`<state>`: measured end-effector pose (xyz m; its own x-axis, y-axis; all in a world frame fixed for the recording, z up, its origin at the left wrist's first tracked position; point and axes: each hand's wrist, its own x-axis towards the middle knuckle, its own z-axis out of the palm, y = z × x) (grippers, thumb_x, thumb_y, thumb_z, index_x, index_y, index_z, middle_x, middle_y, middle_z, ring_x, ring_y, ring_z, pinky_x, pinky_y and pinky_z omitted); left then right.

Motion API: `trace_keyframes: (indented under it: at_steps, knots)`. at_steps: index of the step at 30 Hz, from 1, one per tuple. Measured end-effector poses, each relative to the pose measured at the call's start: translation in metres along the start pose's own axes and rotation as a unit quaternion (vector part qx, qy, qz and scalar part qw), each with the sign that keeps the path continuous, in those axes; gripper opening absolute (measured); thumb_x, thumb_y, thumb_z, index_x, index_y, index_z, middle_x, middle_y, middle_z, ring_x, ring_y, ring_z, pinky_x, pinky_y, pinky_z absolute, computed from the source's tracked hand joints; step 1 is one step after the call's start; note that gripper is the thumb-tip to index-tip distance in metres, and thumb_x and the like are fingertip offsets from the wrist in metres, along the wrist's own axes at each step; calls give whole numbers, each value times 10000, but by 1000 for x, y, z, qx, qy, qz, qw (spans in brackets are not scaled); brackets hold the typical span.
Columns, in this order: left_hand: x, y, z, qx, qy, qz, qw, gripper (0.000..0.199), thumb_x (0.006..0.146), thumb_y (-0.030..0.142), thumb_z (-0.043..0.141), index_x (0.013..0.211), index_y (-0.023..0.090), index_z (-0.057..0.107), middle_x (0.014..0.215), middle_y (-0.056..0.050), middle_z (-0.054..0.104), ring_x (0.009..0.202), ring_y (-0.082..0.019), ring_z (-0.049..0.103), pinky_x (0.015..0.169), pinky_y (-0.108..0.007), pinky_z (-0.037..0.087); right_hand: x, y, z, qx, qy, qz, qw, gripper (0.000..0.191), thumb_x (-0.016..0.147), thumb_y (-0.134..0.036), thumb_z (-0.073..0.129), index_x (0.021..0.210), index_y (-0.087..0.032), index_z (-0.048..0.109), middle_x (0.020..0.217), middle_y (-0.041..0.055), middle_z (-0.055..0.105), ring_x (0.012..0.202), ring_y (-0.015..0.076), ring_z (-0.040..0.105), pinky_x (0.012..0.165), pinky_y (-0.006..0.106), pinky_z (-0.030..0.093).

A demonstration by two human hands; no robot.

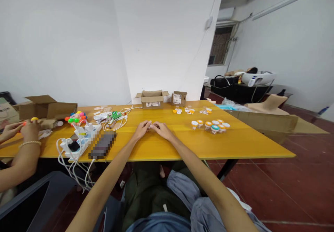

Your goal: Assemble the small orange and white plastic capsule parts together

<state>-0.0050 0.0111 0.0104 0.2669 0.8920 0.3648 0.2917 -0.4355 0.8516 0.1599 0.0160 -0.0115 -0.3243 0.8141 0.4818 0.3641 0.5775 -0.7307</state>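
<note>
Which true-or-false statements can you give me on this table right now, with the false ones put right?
1. The left hand and right hand are close together over the table. True.
2. The lidded jars stand to the left of the left hand. False: they stand to the right of the right hand.
3. Every jar lid is orange. False: the lid on a front jar is teal.
4. The larger box has its flaps open. True.
5. The smaller box is left of the larger one. False: it is on the right.
6. Another person's wrist, at far left, wears a bracelet. True.
</note>
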Motion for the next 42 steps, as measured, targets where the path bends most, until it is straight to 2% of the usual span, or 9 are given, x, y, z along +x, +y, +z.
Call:
trace_keyframes:
  at_steps: [5,9,14,18,22,26,31,38,42]
  knots:
    - [1,-1,0,-16,-4,-2,1000,489,797,652,569,646,188,534,549,48,458,577,-129,481,539,-247,400,0,4,4,28,-14,27,999,340,733,-442,713,962,-233,574,712,-45,625,651,160,569,623,277,426]
    - [1,0,0,-10,-2,2,1000,487,804,640,568,624,189,522,537,49,443,565,-124,472,544,-247,394,0,2,2,11,-3,17,1000,241,782,-444,659,808,-224,565,718,-26,629,665,155,567,630,273,411]
    - [0,-1,-1,-11,0,3,1000,472,819,614,572,621,189,522,545,45,452,562,-123,476,548,-248,398,1,1,-1,-38,-16,3,999,407,888,-514,506,606,-220,507,573,-28,544,583,143,509,593,276,366]
    - [1,-2,-1,-13,-1,-1,1000,475,816,622,571,630,187,528,549,46,456,564,-122,470,546,-245,394,1,4,2,4,-7,14,1000,300,827,-521,600,795,-223,590,697,-19,634,664,161,572,632,278,412]
    - [1,-4,-1,-14,1,-10,1000,463,814,617,578,652,184,546,555,46,469,574,-127,476,544,-245,392,1,5,4,31,-17,35,999,350,713,-446,729,945,-238,569,715,-46,640,667,166,587,640,281,433]
    - [1,-3,-1,-7,3,0,1000,460,825,605,570,632,189,539,541,45,459,569,-129,480,549,-247,399,1,3,2,25,-9,27,999,256,772,-457,667,816,-226,566,722,-27,643,675,160,584,647,277,424]
    - [1,-1,-1,-6,-1,8,1000,480,815,627,562,608,197,506,552,42,459,554,-124,469,552,-252,403,1,-1,-2,-11,-26,10,1000,392,883,-516,501,625,-222,527,588,-25,560,601,149,522,610,277,385]
    - [0,1,0,-12,2,-1,1000,504,780,672,565,619,197,511,538,49,453,553,-124,463,530,-246,402,0,-1,2,41,-17,47,998,333,711,-461,719,900,-229,574,701,-44,624,659,163,571,631,282,432]
    - [0,2,0,-11,0,-5,1000,503,783,666,568,613,196,507,539,47,457,561,-126,471,544,-248,414,0,-1,1,38,-17,41,998,282,742,-454,696,838,-224,565,707,-34,632,661,159,577,643,284,438]
